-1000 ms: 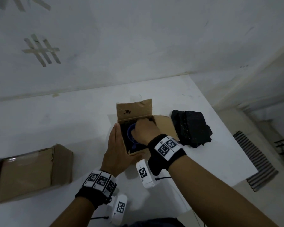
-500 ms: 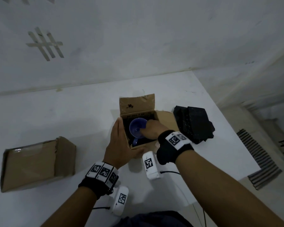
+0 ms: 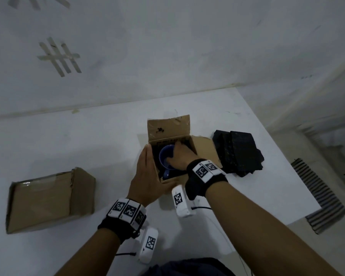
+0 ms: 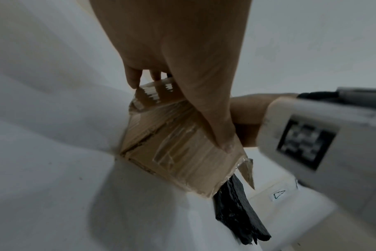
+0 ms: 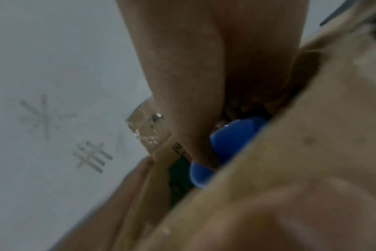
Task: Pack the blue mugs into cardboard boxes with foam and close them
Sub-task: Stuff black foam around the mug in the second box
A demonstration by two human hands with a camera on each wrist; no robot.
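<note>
An open cardboard box (image 3: 169, 129) stands mid-table with its far flap up. A blue mug (image 3: 164, 159) sits upright inside it, mouth up, dark foam around it. My right hand (image 3: 180, 156) reaches into the box and pinches the mug's right rim, thumb inside. The right wrist view shows that thumb against the blue mug (image 5: 232, 135) behind the box wall (image 5: 290, 152). My left hand (image 3: 145, 172) lies flat against the box's left side, thumb along the near wall. In the left wrist view its thumb (image 4: 204, 101) presses the taped box (image 4: 172, 152).
A pile of black foam pieces (image 3: 237, 154) lies just right of the box, seen too as foam (image 4: 236, 212) past the box corner. A closed cardboard box (image 3: 48, 200) sits at the left. The table's right edge (image 3: 299, 174) drops to the floor.
My right hand moved from covering the mug to its right rim, so the mug's mouth now shows. The left hand stays against the box.
</note>
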